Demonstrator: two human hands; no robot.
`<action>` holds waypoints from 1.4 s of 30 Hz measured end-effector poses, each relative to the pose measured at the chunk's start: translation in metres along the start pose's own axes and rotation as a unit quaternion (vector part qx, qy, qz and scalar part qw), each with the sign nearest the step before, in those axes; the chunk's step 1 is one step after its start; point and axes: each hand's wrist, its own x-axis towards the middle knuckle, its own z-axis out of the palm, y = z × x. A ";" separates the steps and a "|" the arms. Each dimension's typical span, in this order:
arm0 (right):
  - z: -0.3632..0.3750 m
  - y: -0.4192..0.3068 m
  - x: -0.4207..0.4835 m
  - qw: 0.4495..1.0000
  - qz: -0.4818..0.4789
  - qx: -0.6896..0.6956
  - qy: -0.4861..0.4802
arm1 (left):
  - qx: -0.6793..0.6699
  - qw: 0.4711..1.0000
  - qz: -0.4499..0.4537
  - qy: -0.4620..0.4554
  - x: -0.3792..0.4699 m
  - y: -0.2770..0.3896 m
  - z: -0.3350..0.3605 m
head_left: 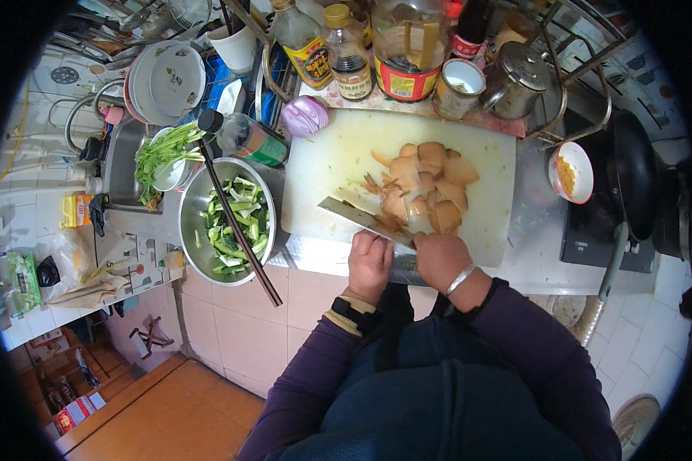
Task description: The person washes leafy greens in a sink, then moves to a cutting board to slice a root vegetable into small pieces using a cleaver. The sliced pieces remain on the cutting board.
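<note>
My right hand (445,262) grips the handle end of a Chinese cleaver (360,219), whose broad blade slants up to the left over the front of a white cutting board (317,173). Close below the blade is my left hand (371,262), its fingers curled. Whether those fingers hold anything is hidden. Beyond the blade lies a loose pile of tan-brown, smooth-skinned food slices (429,184), with thin shreds at its left side. A halved purple onion (305,116) sits at the board's far left corner.
Left of the board, a steel bowl (185,230) holds cut green vegetables, with chopsticks (230,216) across it. Behind stand a capped bottle (251,138) and leafy greens (164,158). Sauce bottles (349,63) line the back. Rightward are a small bowl (582,173) and a black wok (634,173).
</note>
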 end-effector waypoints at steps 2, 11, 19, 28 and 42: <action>-0.011 0.003 -0.001 1.000 -0.012 0.002 -0.001 | -0.006 1.000 -0.001 0.009 0.001 0.000 0.001; -0.053 0.000 -0.063 0.996 0.025 -0.048 -0.067 | -0.040 0.999 -0.022 -0.023 -0.004 -0.006 -0.001; -0.007 -0.004 -0.016 0.999 0.017 -0.029 -0.002 | -0.023 1.000 -0.016 -0.013 -0.004 -0.004 0.000; -0.040 0.002 -0.028 0.999 -0.004 -0.020 -0.041 | -0.029 0.998 -0.054 -0.017 -0.006 -0.003 0.000; 0.000 -0.006 -0.005 1.000 0.004 -0.002 0.004 | -0.015 1.000 -0.016 0.009 -0.003 -0.004 0.002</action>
